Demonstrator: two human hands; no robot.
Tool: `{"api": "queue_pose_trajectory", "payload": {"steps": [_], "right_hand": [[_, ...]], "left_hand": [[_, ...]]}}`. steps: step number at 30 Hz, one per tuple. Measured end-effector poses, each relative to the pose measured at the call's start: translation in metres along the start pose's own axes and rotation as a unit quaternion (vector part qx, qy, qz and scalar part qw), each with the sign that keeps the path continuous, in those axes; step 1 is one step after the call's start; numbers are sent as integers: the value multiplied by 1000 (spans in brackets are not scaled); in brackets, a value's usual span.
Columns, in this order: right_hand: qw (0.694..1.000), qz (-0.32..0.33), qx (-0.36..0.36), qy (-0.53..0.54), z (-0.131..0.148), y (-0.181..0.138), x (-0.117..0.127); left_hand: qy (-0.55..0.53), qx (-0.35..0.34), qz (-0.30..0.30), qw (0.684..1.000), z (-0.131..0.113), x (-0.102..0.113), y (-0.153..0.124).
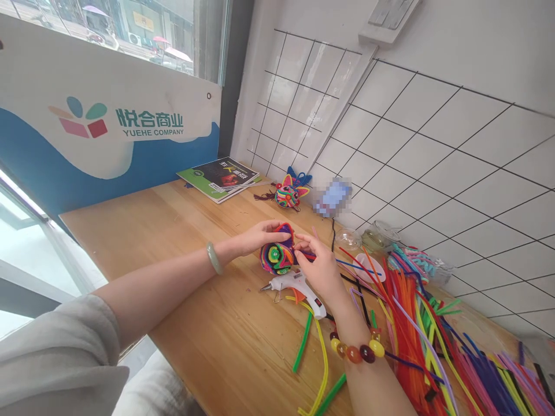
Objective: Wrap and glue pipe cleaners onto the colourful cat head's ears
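l hand [260,236], r hand [319,270] hold ball [276,257]

On table [173,242], glue gun [295,286] before pipe-cleaner ball [277,255]; loose pipe cleaners [416,329] right, magazine [221,178] behind.

Tabletop [165,231] bare wood left of left hand [260,236], through to booklets [221,178]. Glue gun [295,286] lies just beside right hand [321,268]; green stems [303,341] nearer the edge. Right side clogged by pipe-cleaner heap [411,329]; glass jars [377,238], perhaps three, crowd the wall.
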State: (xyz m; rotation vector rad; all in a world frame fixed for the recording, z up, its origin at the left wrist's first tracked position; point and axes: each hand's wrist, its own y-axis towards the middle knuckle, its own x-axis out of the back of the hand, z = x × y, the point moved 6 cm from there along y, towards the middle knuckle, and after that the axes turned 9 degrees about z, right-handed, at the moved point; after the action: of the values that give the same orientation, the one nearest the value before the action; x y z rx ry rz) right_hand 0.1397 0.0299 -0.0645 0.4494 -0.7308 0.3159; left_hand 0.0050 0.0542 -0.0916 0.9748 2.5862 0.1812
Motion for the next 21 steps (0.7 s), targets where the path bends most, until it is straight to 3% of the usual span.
{"api": "queue_pose_trajectory", "payload": {"steps": [7,21], "right_hand": [[1000,0,4,2,3,-1,0],[1000,0,10,-20,5,-1,1]], "left_hand": [[-29,26,-58,998,9,11,0],[42,-7,-55,998,-2,9,-1]]}}
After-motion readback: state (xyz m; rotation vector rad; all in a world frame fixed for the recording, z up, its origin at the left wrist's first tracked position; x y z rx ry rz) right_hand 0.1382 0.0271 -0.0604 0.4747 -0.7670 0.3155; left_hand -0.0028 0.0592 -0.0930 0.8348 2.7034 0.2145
